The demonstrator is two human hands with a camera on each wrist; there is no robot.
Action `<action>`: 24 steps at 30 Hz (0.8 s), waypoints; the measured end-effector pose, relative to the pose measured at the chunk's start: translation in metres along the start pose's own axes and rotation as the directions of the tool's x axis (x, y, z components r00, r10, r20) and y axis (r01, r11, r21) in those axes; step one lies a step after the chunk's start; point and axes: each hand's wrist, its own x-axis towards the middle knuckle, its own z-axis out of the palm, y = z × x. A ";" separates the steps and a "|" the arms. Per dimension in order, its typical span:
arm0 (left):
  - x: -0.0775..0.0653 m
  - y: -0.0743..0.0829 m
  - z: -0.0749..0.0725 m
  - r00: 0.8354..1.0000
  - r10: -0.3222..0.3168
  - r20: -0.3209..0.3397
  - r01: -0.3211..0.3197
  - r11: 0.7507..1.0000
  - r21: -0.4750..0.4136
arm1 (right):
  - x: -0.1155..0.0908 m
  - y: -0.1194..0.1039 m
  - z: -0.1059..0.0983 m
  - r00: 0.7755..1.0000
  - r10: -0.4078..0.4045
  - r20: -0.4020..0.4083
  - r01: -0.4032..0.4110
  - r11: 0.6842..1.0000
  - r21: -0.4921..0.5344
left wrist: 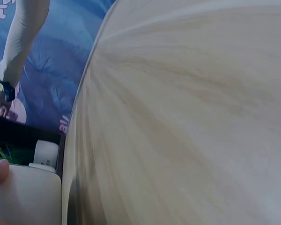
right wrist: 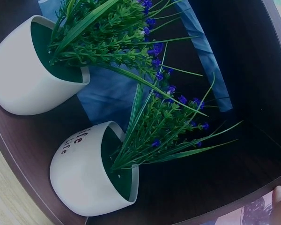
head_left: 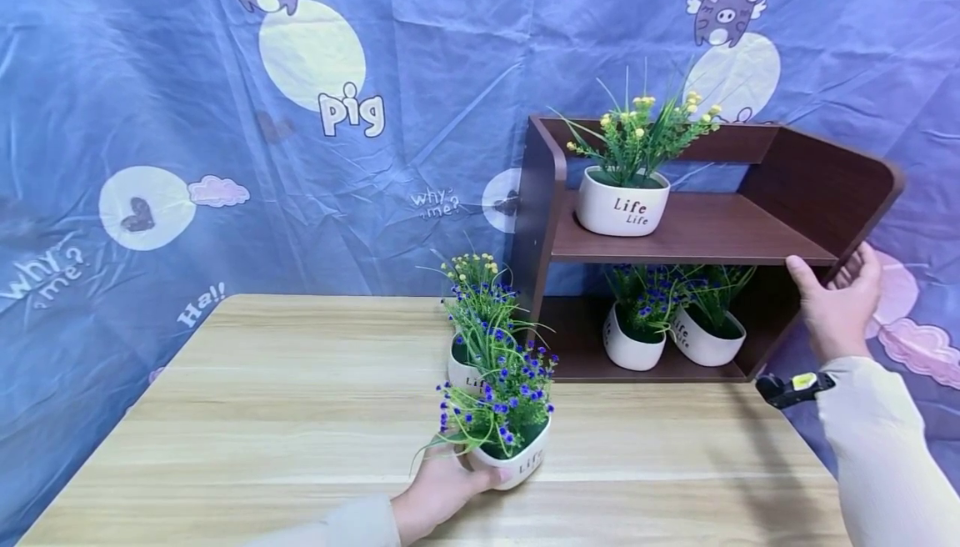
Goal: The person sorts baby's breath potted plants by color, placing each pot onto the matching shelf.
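The left hand (head_left: 431, 497) sat at the bottom middle of the frame, on the wooden table (head_left: 225, 414). Its fingers were curled around a small white pot with blue flowers (head_left: 510, 439), holding it from the side. The pot stood on the table, not lifted as far as I could see. Just behind it stood another white pot with yellow and blue flowers (head_left: 472, 338), very close, maybe touching.

Over at the right side of the frame, the right hand (head_left: 840, 305) gripped the front right edge of the brown shelf (head_left: 817, 188), with the thumb on the middle board.

Three pots were already on the shelf. A pot with yellow flowers (head_left: 622, 201) stood on the upper board. Two pots with blue flowers stood close together on the bottom board, one to the left (head_left: 633, 338) and one to the right (head_left: 708, 334).

So I judged the work more than half done, with two pots on the table left to go up.

A blue cloth with pigs (head_left: 225, 113) hung behind everything.
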 end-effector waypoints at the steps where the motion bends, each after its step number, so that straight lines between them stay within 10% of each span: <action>1: 0.000 0.000 0.003 1.000 0.003 0.007 -0.003 1.000 -0.006 | 0.000 -0.001 0.000 1.000 0.001 0.000 -0.001 1.000 0.000; 14: 0.002 0.020 0.043 0.992 -0.114 0.055 0.108 0.989 0.101 | -0.001 -0.001 0.000 1.000 -0.015 0.007 0.015 1.000 -0.010; 24: 0.017 0.025 0.073 0.998 -0.025 0.066 0.023 0.999 0.027 | -0.001 0.001 0.001 1.000 -0.025 0.006 0.025 1.000 -0.015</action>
